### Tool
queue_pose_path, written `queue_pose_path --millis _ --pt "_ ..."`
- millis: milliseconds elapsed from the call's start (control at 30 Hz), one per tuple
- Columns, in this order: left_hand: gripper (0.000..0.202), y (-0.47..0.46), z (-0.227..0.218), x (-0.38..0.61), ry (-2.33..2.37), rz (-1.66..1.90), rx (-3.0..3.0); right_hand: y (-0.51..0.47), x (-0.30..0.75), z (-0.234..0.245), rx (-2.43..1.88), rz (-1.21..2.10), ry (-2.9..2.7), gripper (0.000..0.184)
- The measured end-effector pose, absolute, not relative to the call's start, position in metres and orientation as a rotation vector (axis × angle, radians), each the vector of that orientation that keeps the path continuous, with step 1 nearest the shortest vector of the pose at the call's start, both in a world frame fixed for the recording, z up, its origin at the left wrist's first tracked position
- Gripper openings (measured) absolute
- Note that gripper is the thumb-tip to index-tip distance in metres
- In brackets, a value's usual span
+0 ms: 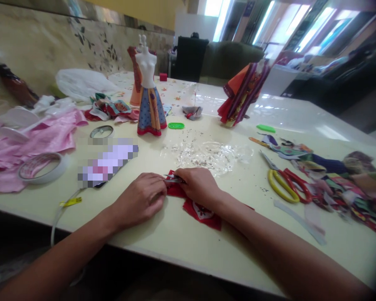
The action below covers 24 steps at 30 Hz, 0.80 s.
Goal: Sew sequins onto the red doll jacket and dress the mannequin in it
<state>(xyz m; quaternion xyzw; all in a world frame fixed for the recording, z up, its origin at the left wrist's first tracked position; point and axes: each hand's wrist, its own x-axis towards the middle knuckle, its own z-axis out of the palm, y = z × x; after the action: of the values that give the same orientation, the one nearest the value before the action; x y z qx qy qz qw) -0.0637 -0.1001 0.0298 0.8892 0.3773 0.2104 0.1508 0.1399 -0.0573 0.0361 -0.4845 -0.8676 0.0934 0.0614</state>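
Note:
My right hand (199,186) is closed around a small pair of scissors (174,179). Their grey metal blades point left toward the fingertips of my left hand (141,196). Curled fingers of that left hand pinch the edge of a piece of red cloth (174,190) beneath the blades. Its exact grip is partly hidden by the fingers. The cloth, with a white and dark printed patch (203,211), spreads on the table under my right wrist. Just beyond my hands lies a clear plastic sheet (207,154) scattered with tiny shiny bits.
A small white mannequin (147,69) in a patterned skirt stands behind. Another draped figure (244,94) is at the back right. Larger scissors (283,184) and fabric scraps (341,179) lie right. A phone (111,163), tape roll (43,168) and pink cloth (50,138) lie left.

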Motion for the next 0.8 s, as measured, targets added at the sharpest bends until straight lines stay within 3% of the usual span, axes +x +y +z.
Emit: queue_pose_path --millis 567,800 --pt "0.01 -0.0997 0.0304 -0.0624 1.163 0.712 2.482 -0.051 0.1367 0.0298 -1.498 0.434 -2.539 0.012" --pt "0.008 -0.1033 0.0351 -0.0633 1.303 0.805 2.16 -0.0501 0.1365 0.0287 -1.493 0.504 -2.517 0.011"
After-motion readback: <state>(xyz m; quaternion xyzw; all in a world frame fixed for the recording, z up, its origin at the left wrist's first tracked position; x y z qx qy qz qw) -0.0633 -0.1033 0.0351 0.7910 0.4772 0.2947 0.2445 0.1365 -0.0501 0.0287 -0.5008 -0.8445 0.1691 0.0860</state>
